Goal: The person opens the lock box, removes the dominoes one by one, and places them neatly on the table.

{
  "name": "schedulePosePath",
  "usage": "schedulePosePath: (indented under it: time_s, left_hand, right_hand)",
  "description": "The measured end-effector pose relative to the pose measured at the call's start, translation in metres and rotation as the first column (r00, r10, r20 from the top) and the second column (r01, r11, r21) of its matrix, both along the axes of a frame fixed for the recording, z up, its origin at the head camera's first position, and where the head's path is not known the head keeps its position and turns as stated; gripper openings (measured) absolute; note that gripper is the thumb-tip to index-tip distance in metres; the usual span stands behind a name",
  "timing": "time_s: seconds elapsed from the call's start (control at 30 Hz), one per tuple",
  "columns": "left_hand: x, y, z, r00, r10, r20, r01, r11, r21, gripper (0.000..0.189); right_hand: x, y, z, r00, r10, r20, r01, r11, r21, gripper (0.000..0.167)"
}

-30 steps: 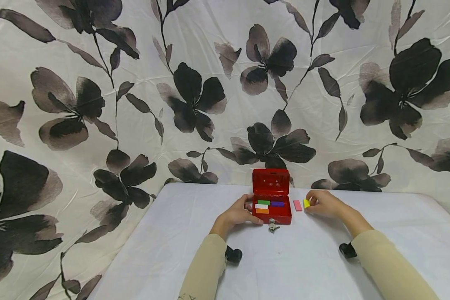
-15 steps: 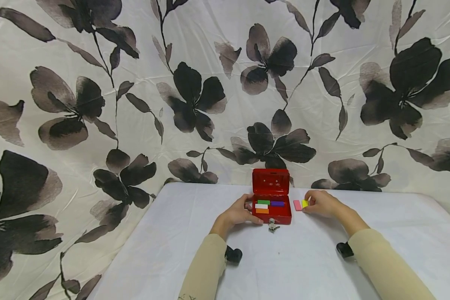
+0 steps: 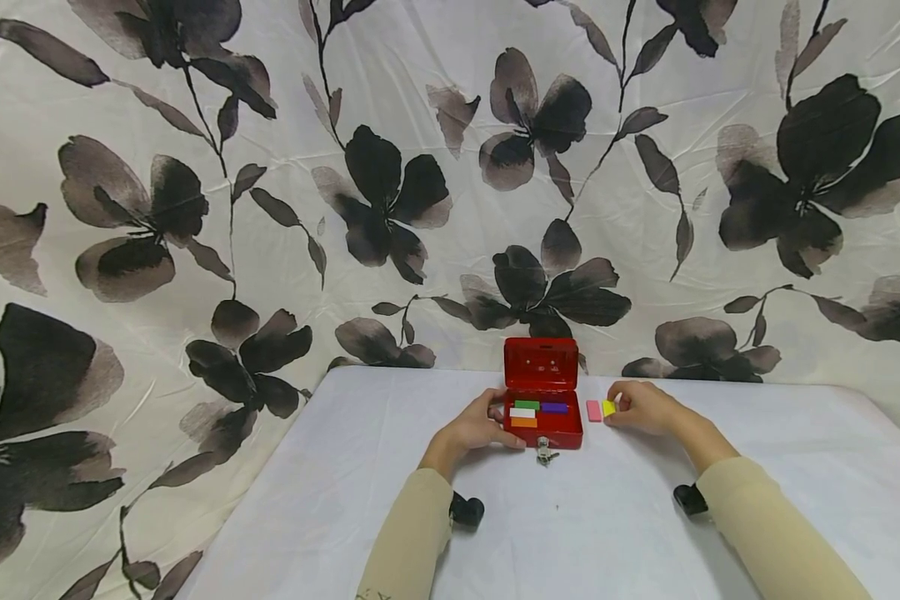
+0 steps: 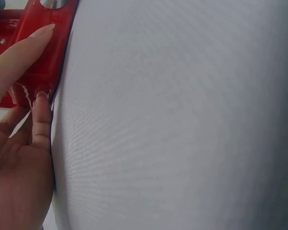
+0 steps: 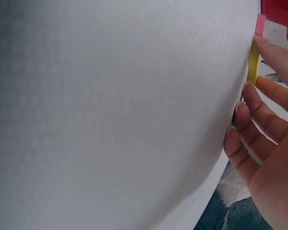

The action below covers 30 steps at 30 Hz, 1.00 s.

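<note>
A small red cash box point(image 3: 562, 438) stands on the table with its lid point(image 3: 542, 364) raised. Inside lie green point(image 3: 527, 405), white point(image 3: 522, 412), orange point(image 3: 524, 422) and purple blocks point(image 3: 554, 408). My left hand point(image 3: 471, 425) grips the box's left end; in the left wrist view the thumb point(image 4: 24, 52) presses its front wall. To the right of the box, my right hand point(image 3: 648, 407) pinches a yellow block point(image 3: 608, 408) between thumb and finger, low at the tabletop. Between that block and the box lies a pink block point(image 3: 594, 411), seen edge-on in the right wrist view.
Keys point(image 3: 546, 455) hang from the lock at the box's front. The white-covered table point(image 3: 570, 533) extends forward of the box and to both sides. Behind its far edge hangs a floral cloth point(image 3: 420, 208).
My right hand has moved slightly left, bringing the yellow block closer beside the pink one. The left hand and the box have stayed in place.
</note>
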State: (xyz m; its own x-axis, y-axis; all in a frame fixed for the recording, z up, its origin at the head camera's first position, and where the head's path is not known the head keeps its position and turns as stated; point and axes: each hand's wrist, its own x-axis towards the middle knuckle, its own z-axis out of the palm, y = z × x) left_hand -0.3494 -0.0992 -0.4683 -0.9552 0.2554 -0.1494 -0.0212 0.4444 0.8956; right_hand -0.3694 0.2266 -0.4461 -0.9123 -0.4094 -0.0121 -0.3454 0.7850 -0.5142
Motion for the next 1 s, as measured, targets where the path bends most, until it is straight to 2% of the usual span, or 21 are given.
schedulePosePath:
  time_s: [0.47, 0.8, 1.0]
  left_hand:
    - [0.000, 0.000, 0.000, 1.000, -0.007, 0.001, 0.007, 0.999, 0.033, 0.087]
    - [0.001, -0.001, 0.001, 1.000, -0.004, -0.007, 0.005, 1.000, 0.029, 0.088]
    - [0.000, -0.001, 0.000, 1.000, -0.009, -0.004, 0.009, 1.000, 0.027, 0.088]
  right_hand:
    - [0.002, 0.000, 0.003, 1.000, 0.008, 0.022, -0.008, 1.000, -0.011, 0.040]
    - [0.012, 0.005, 0.011, 0.999, 0.028, 0.045, -0.028, 1.000, 0.007, 0.056]
    - [0.021, 0.011, 0.021, 0.998, 0.036, 0.059, -0.037, 0.999, 0.018, 0.059]
